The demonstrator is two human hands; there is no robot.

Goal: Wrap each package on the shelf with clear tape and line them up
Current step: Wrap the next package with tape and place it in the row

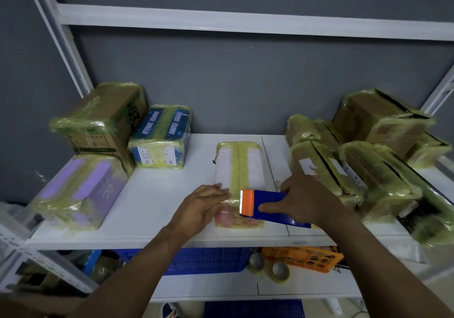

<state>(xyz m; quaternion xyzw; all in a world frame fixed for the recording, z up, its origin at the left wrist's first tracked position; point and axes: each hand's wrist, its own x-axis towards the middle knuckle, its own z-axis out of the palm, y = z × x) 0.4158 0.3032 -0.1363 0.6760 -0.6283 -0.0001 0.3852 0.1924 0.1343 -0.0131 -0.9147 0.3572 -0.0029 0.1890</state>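
A flat white package (pixel 237 167) with yellowish tape bands lies in the middle of the white shelf (pixel 157 194). My right hand (pixel 302 198) grips a blue tape dispenser (pixel 270 207) with an orange cutter over the package's near end. A strip of clear tape (pixel 231 201) runs from the cutter to the left. My left hand (pixel 204 207) lies flat with straight fingers on that strip, pressing it onto the package.
Taped packages stand at the left: a brown box (pixel 103 118), a blue one (pixel 162 138), a purple one (pixel 81 190). Several taped brown packages (pixel 363 160) crowd the right. On the lower shelf are a blue crate (pixel 196 261), an orange crate (pixel 302 258) and tape rolls (pixel 280 271).
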